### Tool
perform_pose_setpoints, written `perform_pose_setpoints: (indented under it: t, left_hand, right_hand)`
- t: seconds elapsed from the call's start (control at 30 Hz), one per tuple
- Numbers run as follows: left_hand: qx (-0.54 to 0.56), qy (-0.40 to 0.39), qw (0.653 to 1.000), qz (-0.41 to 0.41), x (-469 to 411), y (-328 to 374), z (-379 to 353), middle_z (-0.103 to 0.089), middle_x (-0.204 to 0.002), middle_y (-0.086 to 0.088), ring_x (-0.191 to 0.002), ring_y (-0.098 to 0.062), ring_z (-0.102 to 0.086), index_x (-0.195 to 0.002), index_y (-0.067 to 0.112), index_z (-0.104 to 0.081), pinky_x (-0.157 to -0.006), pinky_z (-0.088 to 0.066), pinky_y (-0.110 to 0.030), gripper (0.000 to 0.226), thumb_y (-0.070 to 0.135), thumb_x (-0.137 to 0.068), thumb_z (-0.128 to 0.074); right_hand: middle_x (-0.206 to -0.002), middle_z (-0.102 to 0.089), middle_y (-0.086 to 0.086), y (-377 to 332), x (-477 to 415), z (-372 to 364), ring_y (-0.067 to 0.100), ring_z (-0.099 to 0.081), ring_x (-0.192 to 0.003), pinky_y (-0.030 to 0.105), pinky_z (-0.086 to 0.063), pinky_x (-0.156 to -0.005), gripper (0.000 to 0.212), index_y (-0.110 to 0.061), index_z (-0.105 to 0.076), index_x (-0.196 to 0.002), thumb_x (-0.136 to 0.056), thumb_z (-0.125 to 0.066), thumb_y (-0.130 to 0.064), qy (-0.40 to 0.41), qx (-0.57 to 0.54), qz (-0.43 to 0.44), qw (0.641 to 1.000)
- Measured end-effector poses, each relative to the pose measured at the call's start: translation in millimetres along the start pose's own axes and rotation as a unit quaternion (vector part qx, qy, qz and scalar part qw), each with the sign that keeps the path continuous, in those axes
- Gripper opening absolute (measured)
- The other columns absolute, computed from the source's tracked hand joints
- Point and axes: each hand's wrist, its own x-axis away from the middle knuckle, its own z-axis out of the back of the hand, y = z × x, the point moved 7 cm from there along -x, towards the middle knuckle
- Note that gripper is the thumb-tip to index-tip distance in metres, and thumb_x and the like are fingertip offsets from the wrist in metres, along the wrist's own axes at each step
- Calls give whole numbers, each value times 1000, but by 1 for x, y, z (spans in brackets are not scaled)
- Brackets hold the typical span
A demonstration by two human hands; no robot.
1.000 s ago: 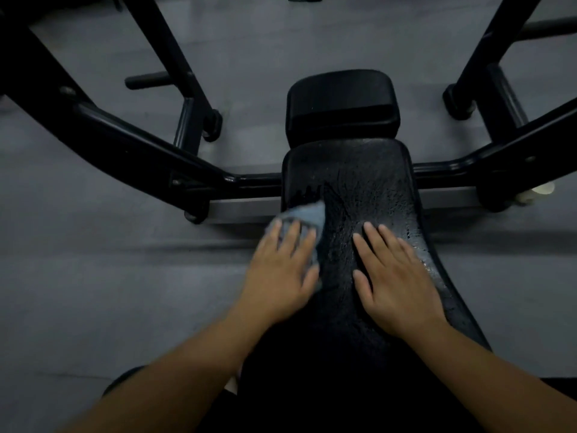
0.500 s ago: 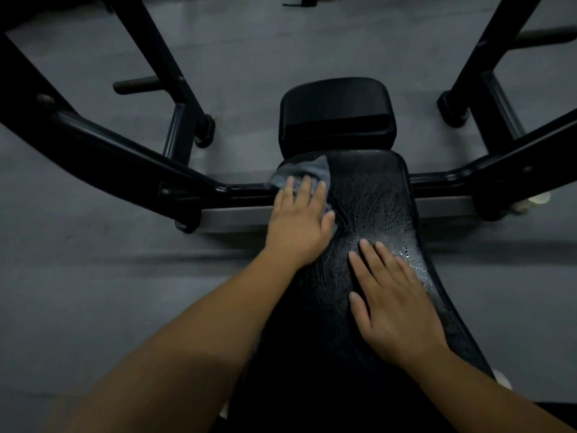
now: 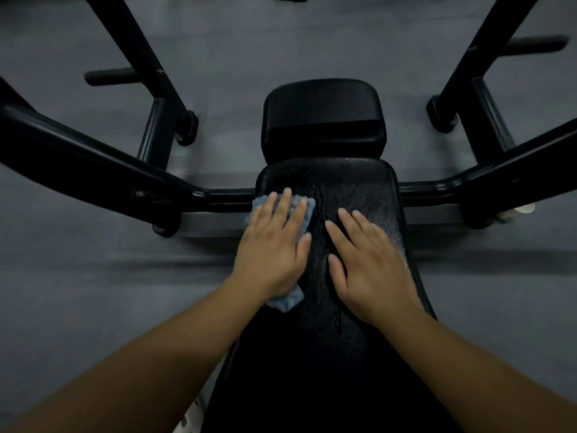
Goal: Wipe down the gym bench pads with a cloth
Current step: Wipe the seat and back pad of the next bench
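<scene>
Pressing flat with straight fingers, the left hand [image 3: 274, 248] is laid on the blue cloth [image 3: 285, 303], which is pinned near the long pad's [image 3: 359, 182] 10 o'clock edge. At its 3 o'clock, the right hand [image 3: 371, 270] is rested open-palmed on the wet-looking pad, nothing held. The small pad [image 3: 323, 120] is set at 12, with frame bars [image 3: 78, 151] spread at 9 and 3.

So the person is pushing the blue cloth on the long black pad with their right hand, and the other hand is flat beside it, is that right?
Not quite. In the head view it is the left hand that presses the blue cloth on the long black pad. The right hand lies flat on the pad beside it, with no cloth.
</scene>
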Motion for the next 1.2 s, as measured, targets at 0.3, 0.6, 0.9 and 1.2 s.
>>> perform_pose_setpoints:
  t: [0.3,0.6,0.9,1.2]
  left_hand:
    - [17,-3,982,-189,-68,39,15,-18,-166,-8,-153,-24,-13,-158,19,-24,-123,-15,-43,58,39,-104,-26]
    - [18,25,998,-48,-67,38,17,-27,-163,-9,-150,-26,-24,-156,13,-30,-120,-22,-43,69,41,-96,-11]
    - [66,23,994,88,68,75,-11,-24,-163,-17,-151,-32,-20,-156,6,-28,-123,-18,-45,71,37,-93,-15]
    - [233,69,970,31,113,37,22,-30,-162,-4,-150,-18,-25,-151,10,-40,-122,-17,-30,60,23,-93,-34]
  right_hand:
    - [-160,-33,6,1,-4,1,23,-24,-149,42,-22,-120,58,-19,-42,-149,-96,-35,-40,10,-17,6,1000]
    - [-158,-37,5,2,-5,8,22,-28,-147,39,-20,-120,58,-18,-49,-145,-91,-35,-33,20,-61,3,998]
    - [-134,-60,9,19,25,35,25,-54,-125,36,-41,-107,45,-8,-64,-124,-86,-39,-13,23,-261,-74,962]
    - [-156,-36,15,-41,87,15,30,-30,-146,38,-18,-120,64,-11,-45,-146,-91,-33,-41,0,-140,-28,990]
